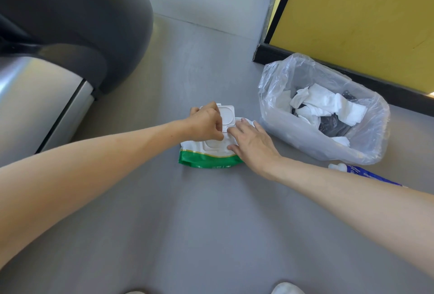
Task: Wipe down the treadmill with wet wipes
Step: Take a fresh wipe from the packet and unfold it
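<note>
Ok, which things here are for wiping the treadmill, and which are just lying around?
Job: green-and-white wet wipes pack, white flip lid open; left hand and right hand on it; grey-and-silver treadmill; clear-bagged bin of used white wipes.
Lying about: blue-and-white packet on grey floor.

Grey floor [211,223]: wipes pack [209,161], lined bin [281,129].

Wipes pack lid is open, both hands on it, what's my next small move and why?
Probably draw one wipe up with the left hand while the right hand pins the pack: the lid stands open, left fingers curl at the opening, the right hand lies flat on it.
</note>
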Available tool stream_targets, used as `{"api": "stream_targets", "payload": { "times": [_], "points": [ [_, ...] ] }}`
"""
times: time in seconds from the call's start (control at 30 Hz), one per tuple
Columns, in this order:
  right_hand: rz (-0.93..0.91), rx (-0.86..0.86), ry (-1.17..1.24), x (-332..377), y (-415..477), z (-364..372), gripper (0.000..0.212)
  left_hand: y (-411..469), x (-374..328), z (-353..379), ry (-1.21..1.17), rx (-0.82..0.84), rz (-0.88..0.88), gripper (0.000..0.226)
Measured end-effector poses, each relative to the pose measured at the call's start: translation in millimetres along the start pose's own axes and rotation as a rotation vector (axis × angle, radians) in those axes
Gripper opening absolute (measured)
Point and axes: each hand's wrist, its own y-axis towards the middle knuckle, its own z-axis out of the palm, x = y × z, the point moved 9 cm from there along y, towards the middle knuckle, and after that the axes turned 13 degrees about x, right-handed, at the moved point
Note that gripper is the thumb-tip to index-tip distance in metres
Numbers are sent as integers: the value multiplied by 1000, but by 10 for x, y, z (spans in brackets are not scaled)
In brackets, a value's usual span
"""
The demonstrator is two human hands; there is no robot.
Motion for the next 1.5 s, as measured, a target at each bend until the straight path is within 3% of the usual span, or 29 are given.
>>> {"api": "stream_targets", "payload": {
  "times": [0.17,0.4,0.47,0.6,0.77,0.93,1.07,1.17,1.27,1.4,1.5],
  "points": [
    [0,7,4,18,12,-11,39,49,64,13,39,-53,18,5],
    [-4,5,5,20,14,-12,38,-168,-40,-61,257,-331,206,5],
    [-9,1,11,19,15,-15,37,-204,-71,18,361,-317,244,16],
    [-11,-8,11,25,21,-14,36,-115,-106,183,522,-234,124,29],
    [-23,-17,-2,23,10,-20,35,-98,-61,145,329,-257,78,24],
    [-21,-19,-24,20,9,-11,36,-119,-86,116,435,-298,162,9],
    [-13,-35,-18,6,14,-9,36,-44,-143,156,456,-220,128,18],
    [-14,-29,-21,21,22,5,33,33,-30,73,249,-132,69,10],
    [-23,-156,-75,43,8,-114,28,65,130,54,26,-8,7,9],
    [6,-198,-58,35,-5,-216,25,52,108,62,84,-42,63,3],
    [-68,-282,-7,172,-12,-314,18,8,86,68,109,-78,108,14]
  ]
}}
